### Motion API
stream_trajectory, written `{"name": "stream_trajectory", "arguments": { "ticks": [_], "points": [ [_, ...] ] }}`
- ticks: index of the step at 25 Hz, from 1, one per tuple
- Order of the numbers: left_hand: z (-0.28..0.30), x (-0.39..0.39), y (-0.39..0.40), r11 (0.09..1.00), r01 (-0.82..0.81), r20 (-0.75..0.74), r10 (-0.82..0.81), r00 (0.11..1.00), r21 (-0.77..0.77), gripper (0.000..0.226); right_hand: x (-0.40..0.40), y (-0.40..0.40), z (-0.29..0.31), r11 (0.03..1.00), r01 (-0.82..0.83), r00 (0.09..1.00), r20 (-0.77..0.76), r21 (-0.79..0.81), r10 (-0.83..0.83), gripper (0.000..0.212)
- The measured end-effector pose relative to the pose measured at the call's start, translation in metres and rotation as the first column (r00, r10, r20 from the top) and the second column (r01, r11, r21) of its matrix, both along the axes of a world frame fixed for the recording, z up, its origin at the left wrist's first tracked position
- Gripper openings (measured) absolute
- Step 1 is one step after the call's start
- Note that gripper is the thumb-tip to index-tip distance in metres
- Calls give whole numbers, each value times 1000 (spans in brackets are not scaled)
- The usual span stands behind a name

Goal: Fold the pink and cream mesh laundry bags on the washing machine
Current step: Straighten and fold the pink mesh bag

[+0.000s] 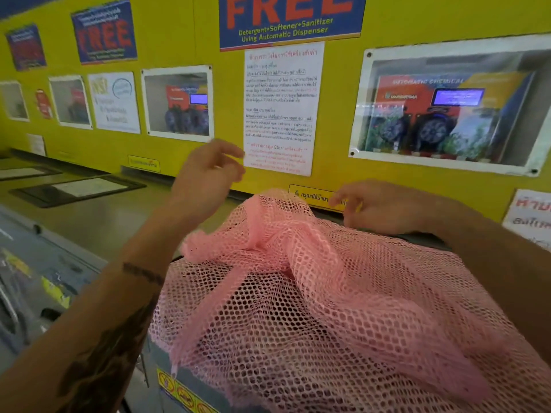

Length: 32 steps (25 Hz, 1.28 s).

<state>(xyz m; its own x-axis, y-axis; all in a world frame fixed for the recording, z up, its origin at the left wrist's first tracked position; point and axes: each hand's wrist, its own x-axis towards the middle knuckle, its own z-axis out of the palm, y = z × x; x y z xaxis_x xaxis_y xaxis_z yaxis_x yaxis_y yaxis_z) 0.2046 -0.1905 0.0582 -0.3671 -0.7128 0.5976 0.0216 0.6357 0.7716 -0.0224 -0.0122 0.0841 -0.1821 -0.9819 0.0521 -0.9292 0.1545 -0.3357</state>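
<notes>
Here, pink mesh bag [313, 293] rumpled on washing machine [179, 380], left hand [205, 174] raised w/ fingers spread (empty), right hand [384, 208] fingers loose at bag's far edge, grip unclear.

"FREE" in red, with "Detergent+Softener+Sanitizer Using Automatic Dispenser" beneath, is printed on a blue poster [292, 20] on the yellow wall [432, 22]. "FREE" is repeated on a smaller blue poster [103, 31]. "AUTOMATIC CHEMICAL" is read on a framed picture [447, 105]. Thai text, with "Start", is printed on a white notice [281, 108].
</notes>
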Motion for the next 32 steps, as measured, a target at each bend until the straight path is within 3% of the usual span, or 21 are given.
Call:
{"name": "stream_trajectory", "arguments": {
  "ticks": [1,2,3,5,7,8,11,12,14,17,19,21,23,24,25,26,27,28,30,31,32],
  "points": [
    [-7,-7,5,998,31,179,-22,984,-49,27,6,-3,-11,990,25,990,-138,135,-6,45],
    [-18,-14,9,994,50,370,-11,929,-95,35,12,-5,-20,966,-1,991,-129,260,36,49],
    [-30,-21,11,990,59,526,18,850,-128,47,19,-4,-28,942,-69,995,-43,329,88,48],
    [-53,-32,10,992,63,669,24,743,-105,72,29,-1,-33,879,-240,968,172,413,183,38],
    [-69,-33,3,998,51,688,-9,726,-41,79,25,3,-25,845,-296,938,304,445,168,30],
    [-72,-32,0,999,45,678,-26,735,-10,78,19,3,-21,876,-240,952,279,418,128,28],
    [-67,-30,-1,994,101,520,-63,852,-45,61,-3,-17,-22,993,97,995,-6,65,-97,23],
    [-62,-30,2,986,136,423,-85,902,-92,57,-7,-29,-28,984,160,986,-39,-73,-163,23],
    [-50,-28,9,961,213,259,-164,952,-174,58,-5,-50,-40,966,182,982,-15,-185,-188,28],
    [-37,-18,15,928,300,210,-255,944,-221,63,-3,-72,-62,994,100,995,-24,-37,-101,36],
    [-29,-8,18,927,293,276,-226,934,-233,60,-8,-77,-73,993,80,994,-74,86,-74,25],
    [-21,3,23,938,241,359,-141,922,-250,60,-20,-77,-69,990,139,970,-202,2,-136,10],
    [-9,22,21,953,272,564,-150,812,-137,57,-39,-77,-50,894,254,844,-366,-371,-391,10],
    [-1,33,20,933,359,699,-247,671,-16,48,-49,-76,-39,805,290,792,-342,-518,-505,17],
    [6,44,19,885,442,770,-382,511,146,38,-57,-73,-30,760,330,798,-265,-560,-541,24],
    [12,55,18,829,484,754,-501,425,279,31,-62,-73,-24,776,364,844,-170,-515,-509,27],
    [16,62,15,794,505,688,-575,442,339,30,-62,-73,-22,840,357,898,-96,-409,-429,29],
    [18,65,11,806,494,613,-579,538,327,28,-60,-73,-23,908,307,939,-65,-284,-337,30],
    [14,55,3,925,336,476,-379,793,176,17,-45,-69,-31,989,145,987,-70,-36,-147,33],
    [8,44,0,971,218,451,-240,860,102,15,-31,-65,-35,996,64,995,-84,68,-58,33],
    [0,31,-2,993,115,479,-113,870,24,16,-19,-62,-38,989,-5,994,-111,145,22,34]
  ]
}}
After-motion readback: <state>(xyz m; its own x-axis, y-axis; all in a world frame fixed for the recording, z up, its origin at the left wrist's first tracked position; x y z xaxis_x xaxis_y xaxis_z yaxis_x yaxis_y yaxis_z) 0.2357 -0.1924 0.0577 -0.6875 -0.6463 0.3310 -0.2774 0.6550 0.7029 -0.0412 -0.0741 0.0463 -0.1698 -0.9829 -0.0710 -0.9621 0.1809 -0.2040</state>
